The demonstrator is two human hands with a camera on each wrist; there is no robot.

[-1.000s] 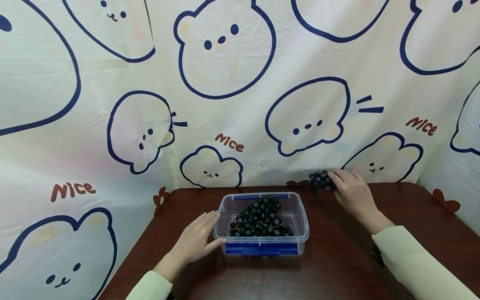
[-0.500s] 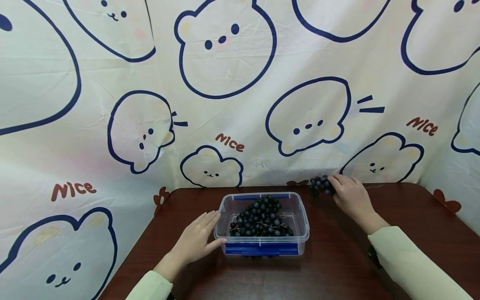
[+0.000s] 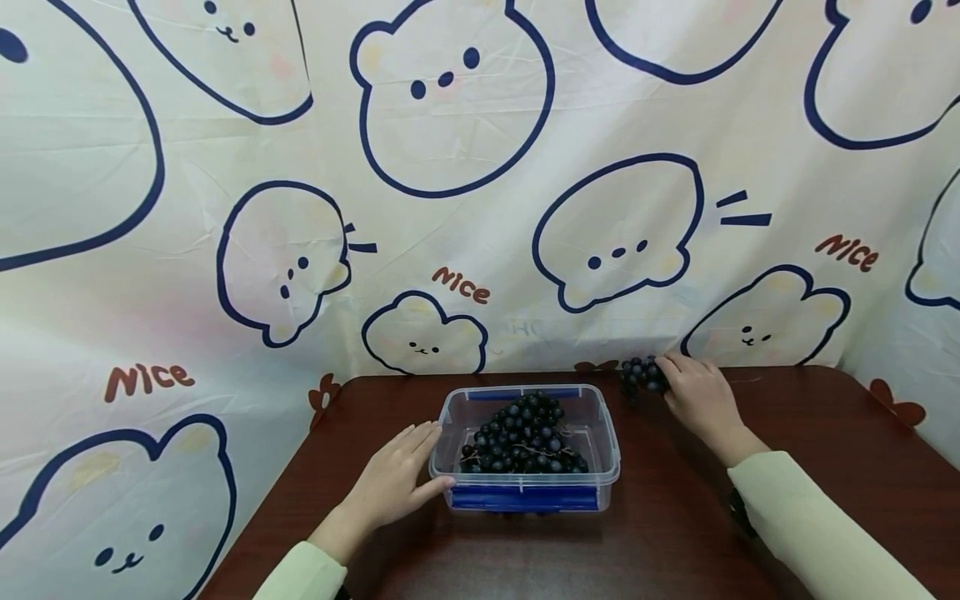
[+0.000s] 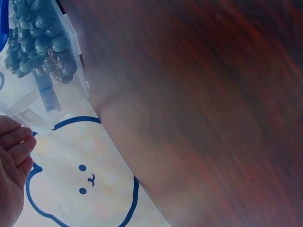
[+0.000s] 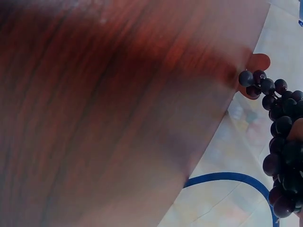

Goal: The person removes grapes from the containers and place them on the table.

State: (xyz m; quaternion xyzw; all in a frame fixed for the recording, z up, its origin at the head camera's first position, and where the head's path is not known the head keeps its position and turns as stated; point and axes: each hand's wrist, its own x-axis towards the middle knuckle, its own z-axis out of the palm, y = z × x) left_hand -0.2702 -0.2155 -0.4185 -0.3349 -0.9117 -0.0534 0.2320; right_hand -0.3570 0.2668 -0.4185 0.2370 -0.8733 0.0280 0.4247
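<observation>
In the head view, a clear plastic container [image 3: 609, 450] with blue clips stands mid-table, and dark grapes [image 3: 521, 433] lie heaped inside it. My left hand [image 3: 386, 475] touches the container's left side with its fingers extended. To the right of the container and farther back, my right hand [image 3: 701, 404] grips a small bunch of dark grapes [image 3: 641, 375] near the table's back edge. That bunch [image 5: 284, 156] fills the right edge of the right wrist view, where little of the hand shows. Part of the left hand [image 4: 14, 161] appears in the left wrist view, close to the container.
The dark brown wooden table [image 3: 675, 533] ends at a pale cloth backdrop [image 3: 450, 233] printed with blue-outlined cartoon animals. Cloth also hangs along the left and right sides.
My right hand, gripping the grape bunch, has come slightly lower and nearer. The left hand and the container have stayed in place.
</observation>
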